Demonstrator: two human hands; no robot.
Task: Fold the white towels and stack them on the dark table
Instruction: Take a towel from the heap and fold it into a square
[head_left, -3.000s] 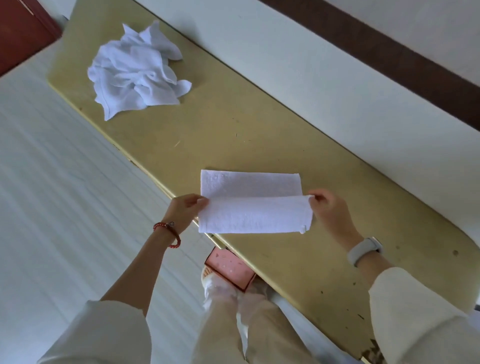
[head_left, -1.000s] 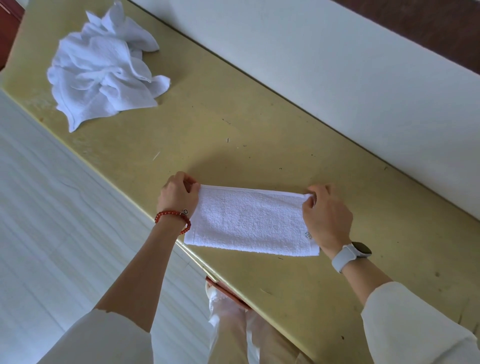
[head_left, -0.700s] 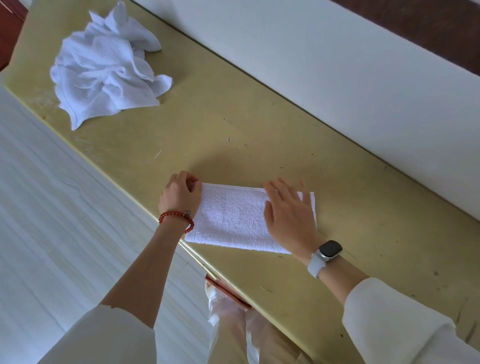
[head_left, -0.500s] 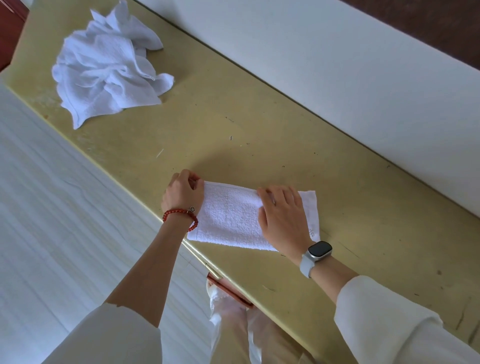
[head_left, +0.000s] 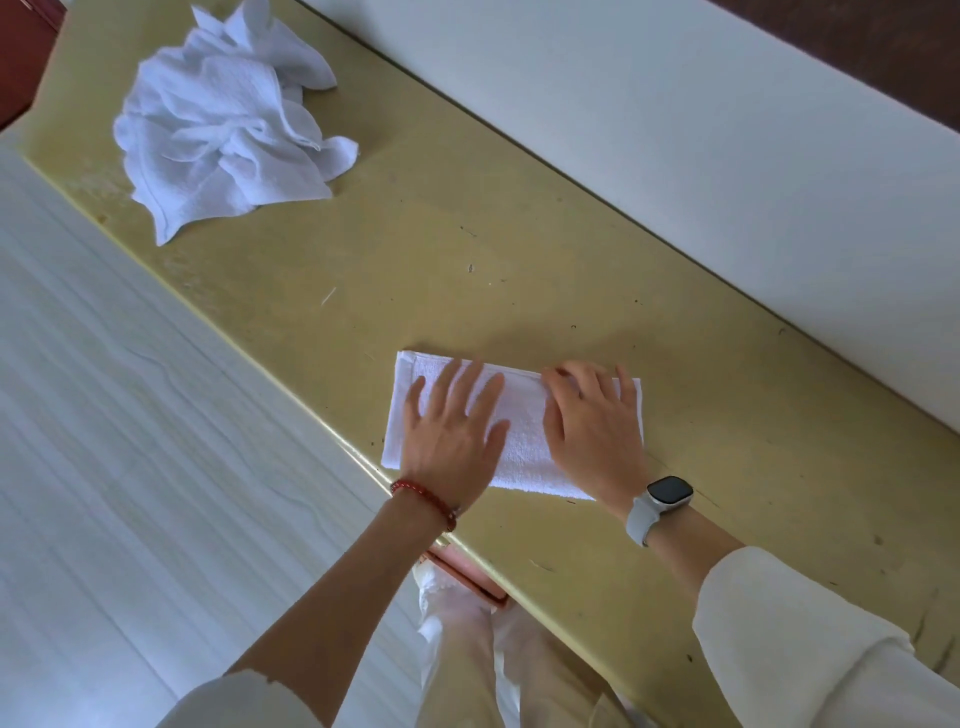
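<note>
Folded white terry towel: middle covered by left hand and right hand. Pink flat object: largely hidden under yellow tabletop.

Both hands flat, palms down, side by side. Left hand has fingers straight and spread, pointing away from the body, thumb out to the right. Right hand has fingers straight and close together. Both forearms bare and reaching forward, light sleeves pushed up near the elbows. Bead bracelet on left wrist, watch on right.
</note>
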